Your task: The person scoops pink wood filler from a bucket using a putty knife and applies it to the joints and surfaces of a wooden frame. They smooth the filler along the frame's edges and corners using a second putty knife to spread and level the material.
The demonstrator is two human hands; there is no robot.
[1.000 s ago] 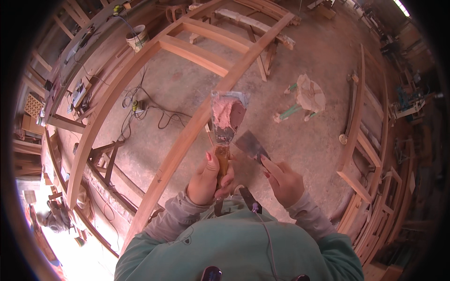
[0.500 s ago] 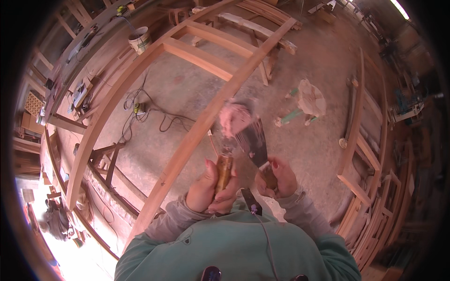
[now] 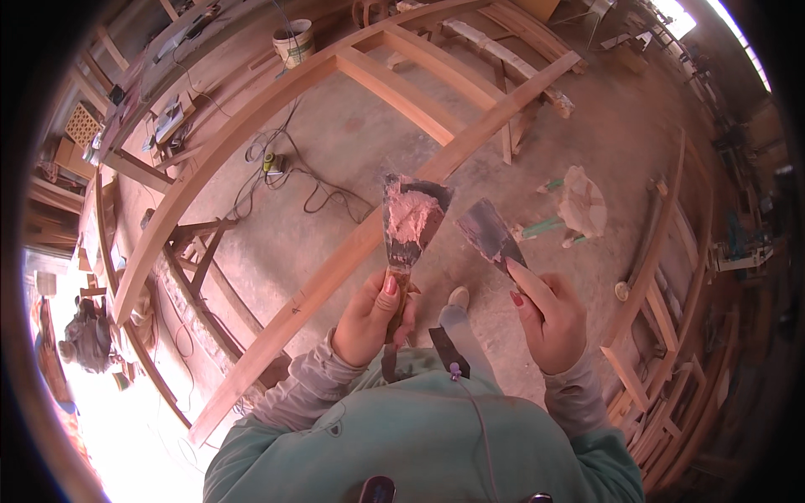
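In my left hand [image 3: 367,317] is a putty knife [image 3: 406,250] held by its wooden handle, blade pointing away from me. A lump of pink putty [image 3: 412,215] covers much of that blade. My right hand [image 3: 549,323] grips a second scraper [image 3: 490,235], its index finger laid along the tool toward the blade. Only thin smears show on this dark blade, which is tilted up and left, apart from the loaded one. Just beyond both tools runs a long wooden frame [image 3: 335,262] with crosspieces.
A stool with green legs and a pale cover [image 3: 582,203] stands to the right. Cables and a green power tool [image 3: 272,163] lie on the floor inside the frame. A white bucket [image 3: 293,44] is at the far left. More wooden frames [image 3: 646,260] lean at the right.
The two blades, close together before, have moved apart. My right hand has shifted right and its finger now stretches along the scraper. The view has turned slightly.
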